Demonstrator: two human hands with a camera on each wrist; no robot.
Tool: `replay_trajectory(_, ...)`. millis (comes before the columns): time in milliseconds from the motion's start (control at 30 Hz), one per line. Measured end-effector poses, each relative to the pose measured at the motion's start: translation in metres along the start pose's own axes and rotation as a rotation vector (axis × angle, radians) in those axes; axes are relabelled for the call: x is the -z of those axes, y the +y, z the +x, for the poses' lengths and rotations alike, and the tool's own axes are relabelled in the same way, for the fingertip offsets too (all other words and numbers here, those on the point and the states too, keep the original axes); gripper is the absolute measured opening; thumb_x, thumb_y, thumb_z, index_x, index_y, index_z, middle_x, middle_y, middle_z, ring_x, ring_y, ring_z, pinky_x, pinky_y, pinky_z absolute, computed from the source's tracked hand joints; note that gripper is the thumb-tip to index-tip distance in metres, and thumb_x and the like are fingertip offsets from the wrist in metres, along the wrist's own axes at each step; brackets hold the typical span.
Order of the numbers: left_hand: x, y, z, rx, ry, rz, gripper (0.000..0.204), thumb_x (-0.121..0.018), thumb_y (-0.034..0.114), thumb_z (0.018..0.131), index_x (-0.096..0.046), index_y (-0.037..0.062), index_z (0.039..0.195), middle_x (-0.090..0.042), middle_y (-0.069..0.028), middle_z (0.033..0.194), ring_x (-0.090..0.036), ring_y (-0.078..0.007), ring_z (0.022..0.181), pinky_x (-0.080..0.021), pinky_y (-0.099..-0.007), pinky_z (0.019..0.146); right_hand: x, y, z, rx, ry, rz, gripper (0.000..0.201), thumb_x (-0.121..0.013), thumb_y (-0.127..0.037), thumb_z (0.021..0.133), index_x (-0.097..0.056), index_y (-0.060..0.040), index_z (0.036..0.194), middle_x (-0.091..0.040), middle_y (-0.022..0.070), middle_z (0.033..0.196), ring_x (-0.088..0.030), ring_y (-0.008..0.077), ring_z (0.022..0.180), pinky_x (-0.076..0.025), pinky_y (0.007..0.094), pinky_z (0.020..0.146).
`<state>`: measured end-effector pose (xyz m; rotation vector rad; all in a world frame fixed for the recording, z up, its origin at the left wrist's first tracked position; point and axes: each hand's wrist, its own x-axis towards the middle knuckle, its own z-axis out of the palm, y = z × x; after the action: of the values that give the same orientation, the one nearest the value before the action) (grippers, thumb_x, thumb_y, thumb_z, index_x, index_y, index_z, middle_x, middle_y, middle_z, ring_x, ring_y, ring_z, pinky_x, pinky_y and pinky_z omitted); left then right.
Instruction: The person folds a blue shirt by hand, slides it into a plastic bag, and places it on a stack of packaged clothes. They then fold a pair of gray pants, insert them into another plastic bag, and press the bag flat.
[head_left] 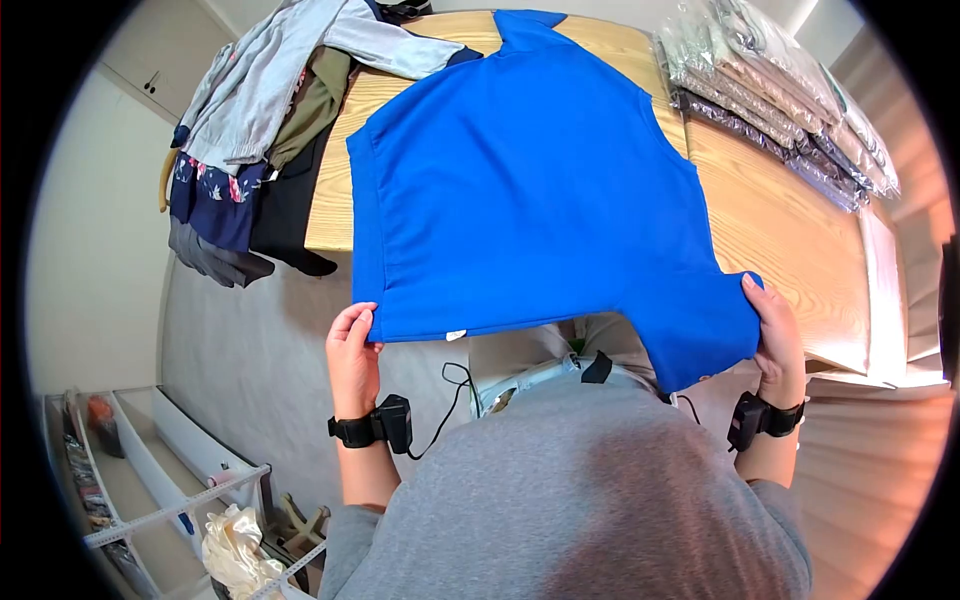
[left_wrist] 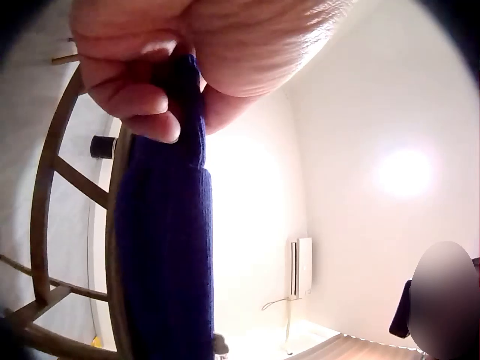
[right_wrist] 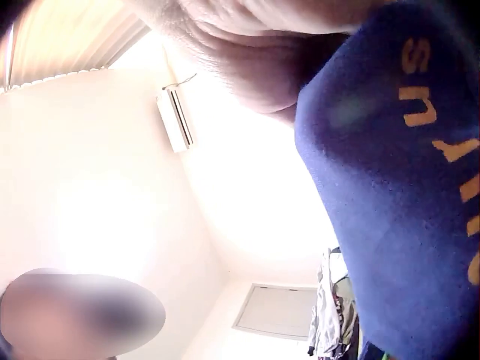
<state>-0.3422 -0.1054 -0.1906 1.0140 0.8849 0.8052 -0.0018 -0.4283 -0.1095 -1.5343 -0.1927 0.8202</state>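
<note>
A blue sweatshirt [head_left: 530, 190] is spread sideways over the table, its hem band on the left and its near edge lifted past the table's front. My left hand [head_left: 352, 345] pinches the near corner of the hem. In the left wrist view, the thumb and fingers [left_wrist: 154, 124] close on a fold of ribbed blue cloth. On the right, my right hand [head_left: 778, 330] grips the garment near the sleeve and shoulder. Orange letters [right_wrist: 418, 105] show on the blue cloth in the right wrist view, where most of the fingers are hidden. A small white tag [head_left: 456, 335] sticks out at the near edge.
Several garments [head_left: 250, 130] are heaped over the table's left side. Clear-bagged folded clothes [head_left: 780, 95] are stacked at the back right of the wooden table [head_left: 790, 260]. A shelf rack [head_left: 130, 470] stands at the lower left. A black cord [head_left: 455, 400] dangles near my left wrist.
</note>
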Motion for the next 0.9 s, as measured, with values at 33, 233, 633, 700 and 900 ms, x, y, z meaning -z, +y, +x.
replay_trajectory(33, -0.003, 0.001, -0.001, 0.002, 0.028, -0.010, 0.011, -0.058, 0.016, 0.088, -0.060, 0.0070, 0.095, -0.056, 0.0040, 0.079, -0.048, -0.0036, 0.066, -0.035, -0.0193, 0.055, 0.004, -0.002, 0.003, -0.019, -0.025, 0.078, 0.023, -0.054, -0.023, 0.091, -0.060, -0.0007, 0.092, -0.064, 0.0061, 0.082, -0.061, 0.0106, 0.070, -0.050, 0.0232, 0.063)
replay_trajectory(233, -0.003, 0.019, 0.025, -0.018, -0.038, -0.223, 0.018, -0.055, 0.018, 0.090, -0.058, 0.0020, 0.098, -0.058, -0.0016, 0.084, -0.053, -0.0083, 0.070, -0.043, -0.0186, 0.059, -0.017, -0.040, 0.034, -0.058, -0.028, 0.341, 0.019, -0.054, -0.019, 0.091, -0.059, -0.0006, 0.092, -0.064, 0.0084, 0.084, -0.063, 0.0147, 0.072, -0.052, 0.0255, 0.064)
replay_trajectory(633, -0.053, 0.032, 0.073, -0.165, -0.040, -0.210, 0.065, -0.046, 0.011, 0.092, -0.004, 0.0042, 0.142, -0.044, -0.0255, 0.128, -0.048, -0.0316, 0.118, -0.043, -0.0339, 0.093, -0.052, -0.029, 0.148, 0.201, -0.060, -0.152, 0.034, -0.060, -0.022, 0.087, -0.052, 0.0029, 0.109, -0.062, 0.0092, 0.092, -0.060, 0.0164, 0.082, -0.048, 0.0259, 0.072)
replay_trajectory(700, -0.059, 0.037, 0.056, -0.257, -0.006, -0.096, 0.055, -0.047, 0.013, 0.092, -0.019, 0.0038, 0.139, -0.047, -0.0217, 0.126, -0.051, -0.0270, 0.114, -0.041, -0.0326, 0.092, -0.031, -0.006, 0.131, 0.447, 0.033, -0.447, 0.040, -0.061, -0.020, 0.086, -0.049, 0.0076, 0.113, -0.061, 0.0087, 0.091, -0.058, 0.0139, 0.079, -0.048, 0.0275, 0.070)
replay_trajectory(900, -0.091, 0.023, 0.037, -0.195, -0.222, 0.122, 0.035, -0.051, 0.009, 0.089, -0.044, 0.0034, 0.123, -0.058, -0.0090, 0.103, -0.058, -0.0146, 0.091, -0.043, -0.0241, 0.079, -0.046, 0.016, 0.067, 0.266, 0.105, -1.042, 0.034, -0.066, -0.032, 0.076, -0.061, -0.0013, 0.089, -0.062, 0.0151, 0.079, -0.061, 0.0309, 0.075, -0.048, 0.0382, 0.068)
